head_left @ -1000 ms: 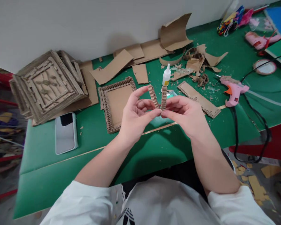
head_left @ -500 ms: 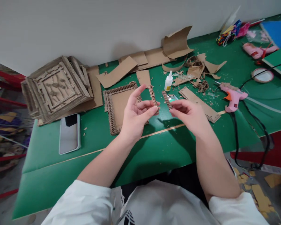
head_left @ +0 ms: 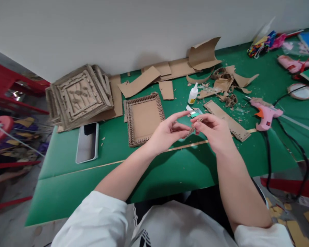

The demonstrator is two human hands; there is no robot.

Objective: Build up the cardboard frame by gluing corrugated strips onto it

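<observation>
My left hand [head_left: 168, 132] and my right hand [head_left: 212, 128] meet over the green table [head_left: 74, 183], fingertips pinched together on a small corrugated cardboard strip [head_left: 193, 127]. Most of the strip is hidden by the fingers. Just behind my left hand lies a cardboard frame [head_left: 143, 117] edged with corrugated strips. A small white glue bottle [head_left: 193, 93] stands beyond the hands.
A stack of decorated cardboard frames [head_left: 78, 94] sits at the back left, with a phone [head_left: 87, 142] in front of it. Cardboard sheets and scraps [head_left: 221, 80] litter the back. A pink glue gun [head_left: 266, 115] with a black cable lies at the right.
The two strip pieces, held apart and upright before, have been brought together and lowered; both hands now pinch them low over the table. The view has shifted right.
</observation>
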